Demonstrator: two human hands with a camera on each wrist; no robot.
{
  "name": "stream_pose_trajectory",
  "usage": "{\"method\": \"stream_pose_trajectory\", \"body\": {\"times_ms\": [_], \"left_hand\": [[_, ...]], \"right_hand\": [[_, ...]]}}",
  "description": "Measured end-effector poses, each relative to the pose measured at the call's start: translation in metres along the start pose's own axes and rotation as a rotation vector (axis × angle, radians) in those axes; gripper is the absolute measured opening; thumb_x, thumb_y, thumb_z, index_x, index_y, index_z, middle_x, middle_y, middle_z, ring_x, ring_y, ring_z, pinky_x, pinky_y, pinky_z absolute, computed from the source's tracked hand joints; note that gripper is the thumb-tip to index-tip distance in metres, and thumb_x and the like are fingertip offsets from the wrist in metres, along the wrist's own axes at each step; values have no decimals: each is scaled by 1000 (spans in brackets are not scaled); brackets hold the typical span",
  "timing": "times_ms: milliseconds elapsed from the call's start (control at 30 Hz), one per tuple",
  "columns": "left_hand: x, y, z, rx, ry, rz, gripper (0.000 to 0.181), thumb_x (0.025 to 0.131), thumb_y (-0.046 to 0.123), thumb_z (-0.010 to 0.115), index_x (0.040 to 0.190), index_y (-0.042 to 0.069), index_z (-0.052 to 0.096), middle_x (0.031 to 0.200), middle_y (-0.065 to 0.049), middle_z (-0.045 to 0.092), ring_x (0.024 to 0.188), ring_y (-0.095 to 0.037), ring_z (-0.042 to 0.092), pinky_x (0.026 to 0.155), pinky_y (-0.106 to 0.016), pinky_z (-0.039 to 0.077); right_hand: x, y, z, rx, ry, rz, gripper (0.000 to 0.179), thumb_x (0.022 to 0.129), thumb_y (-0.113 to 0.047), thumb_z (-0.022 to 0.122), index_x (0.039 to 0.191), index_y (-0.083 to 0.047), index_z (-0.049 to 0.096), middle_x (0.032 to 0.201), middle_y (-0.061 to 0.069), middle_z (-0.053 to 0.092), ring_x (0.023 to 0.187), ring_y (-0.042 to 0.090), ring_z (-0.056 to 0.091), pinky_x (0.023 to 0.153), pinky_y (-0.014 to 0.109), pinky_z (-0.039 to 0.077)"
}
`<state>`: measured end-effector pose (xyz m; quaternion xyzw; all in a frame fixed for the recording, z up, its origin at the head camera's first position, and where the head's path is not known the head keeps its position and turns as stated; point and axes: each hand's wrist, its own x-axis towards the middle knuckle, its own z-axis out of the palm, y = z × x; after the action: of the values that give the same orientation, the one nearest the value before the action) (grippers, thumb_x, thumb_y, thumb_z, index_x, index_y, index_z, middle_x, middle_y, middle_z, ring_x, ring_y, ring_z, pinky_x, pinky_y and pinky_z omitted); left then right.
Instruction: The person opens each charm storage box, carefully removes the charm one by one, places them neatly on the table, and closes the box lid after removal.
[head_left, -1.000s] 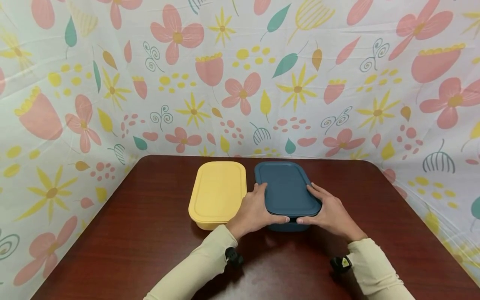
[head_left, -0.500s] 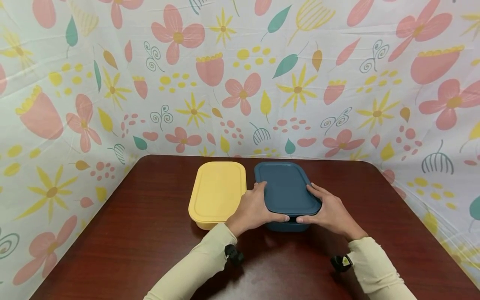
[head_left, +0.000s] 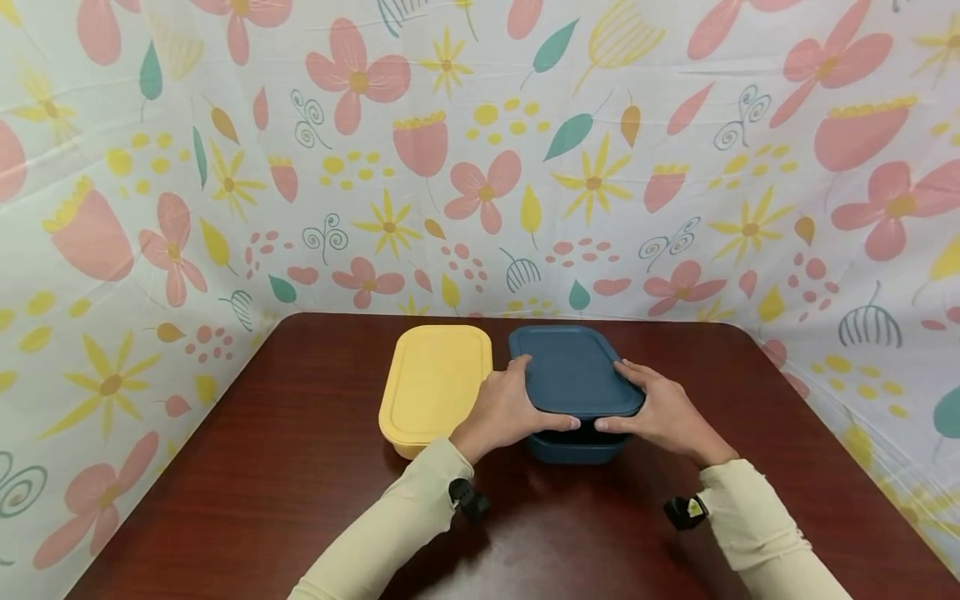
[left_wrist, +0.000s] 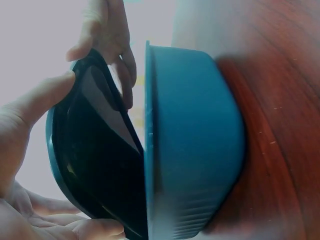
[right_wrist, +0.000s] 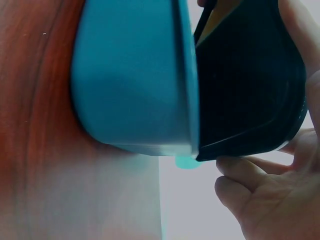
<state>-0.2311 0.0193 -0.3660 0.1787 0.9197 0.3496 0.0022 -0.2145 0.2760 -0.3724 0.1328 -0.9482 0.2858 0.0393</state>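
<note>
A dark blue lid is tilted up at its near edge over a blue rectangular container, leaving a dark gap at the front. My left hand grips the lid's near left corner, thumb along the front edge and fingers at the side. At the near right corner my right hand holds the lid the same way. Both wrist views show the lid's dark underside raised from the container's rim. The container's contents are hidden.
A yellow container with its lid on stands just left of the blue one, beside my left hand. Both are on a dark reddish-brown table. A flower-patterned cloth hangs behind the table and along its sides.
Both hands have raised the near edge of the blue lid, so the gap above the container's front has widened. The blue container and the yellow one have stayed in place.
</note>
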Motion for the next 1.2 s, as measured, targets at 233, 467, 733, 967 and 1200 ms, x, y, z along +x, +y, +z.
{"method": "stream_pose_trajectory", "body": {"times_ms": [233,467,733,967,1200], "left_hand": [[5,-1,-7,-43,19,-28,110,70,66,81,154,10,38,140,-16,61,123,-29,61,96,-42,57],[7,-1,-11,-149,30,-57,107,70,66,81,152,12,41,144,-14,57,129,-30,54,101,-46,55],[10,-1,-17,-208,132,10,99,73,64,80,147,8,47,132,-11,65,114,-23,64,92,-37,60],[6,1,-28,-303,209,63,93,76,58,81,146,6,49,91,-11,67,79,-19,62,66,-27,52],[2,8,-41,-379,245,122,84,80,52,80,146,9,51,64,-1,43,64,-15,42,62,-24,36]], "right_hand": [[5,-3,-8,39,9,-20,97,82,-46,81,153,3,37,158,29,36,141,50,40,104,62,47],[7,-1,-11,92,25,-12,86,89,-41,75,153,1,38,144,29,53,115,38,64,84,42,59],[11,-4,-20,147,18,6,73,95,-35,69,154,-3,39,138,28,56,112,34,63,78,29,52],[11,-8,-20,225,110,-7,75,93,-35,73,156,-17,37,139,21,58,109,24,66,75,17,53],[11,-7,-20,287,347,-92,53,95,-15,71,145,-16,54,120,2,68,82,-9,62,64,12,49]]}}
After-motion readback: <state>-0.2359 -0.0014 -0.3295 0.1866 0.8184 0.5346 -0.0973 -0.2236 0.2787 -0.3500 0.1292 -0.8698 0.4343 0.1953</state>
